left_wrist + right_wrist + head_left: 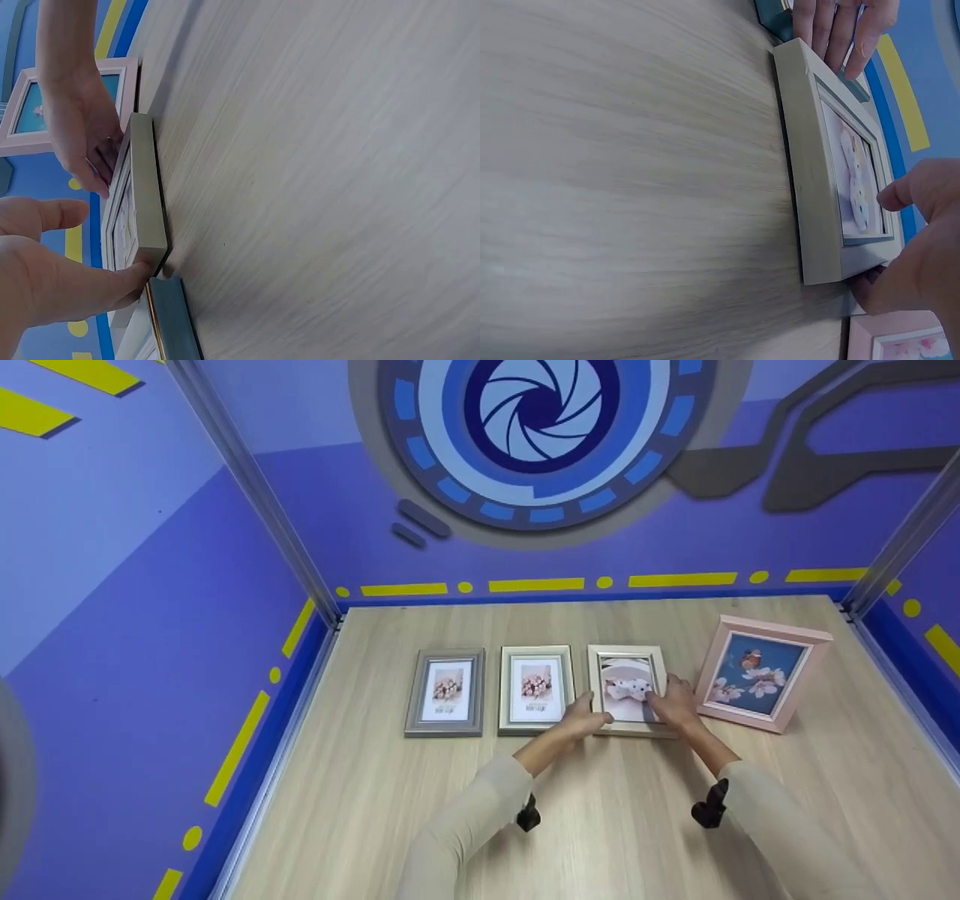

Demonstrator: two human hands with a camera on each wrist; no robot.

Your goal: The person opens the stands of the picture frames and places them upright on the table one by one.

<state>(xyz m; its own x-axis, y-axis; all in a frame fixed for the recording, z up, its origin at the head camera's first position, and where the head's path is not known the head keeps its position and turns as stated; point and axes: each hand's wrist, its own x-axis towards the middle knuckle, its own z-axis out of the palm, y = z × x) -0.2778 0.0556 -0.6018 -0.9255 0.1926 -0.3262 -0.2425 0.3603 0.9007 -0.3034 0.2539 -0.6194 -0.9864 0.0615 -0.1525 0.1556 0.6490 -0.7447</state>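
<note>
A cream picture frame (625,728) with a photo of white spotted shapes stands between my two hands on the wooden table. My left hand (581,721) touches its left side with outstretched fingers, the thumb (64,214) held away from the front. Around the right side goes my right hand (673,703), its thumb (897,195) over the front at the photo's edge and its other fingers bent at the side, partly hidden. Just left of my left hand stands a champagne-coloured picture frame (504,690) with a bouquet print.
Further left is a grey picture frame (414,697) with a similar print. To the right, a larger pink picture frame (806,686) showing a bird and blossoms stands angled near my right hand. A blue patterned wall (300,510) closes off the back of the table (600,840).
</note>
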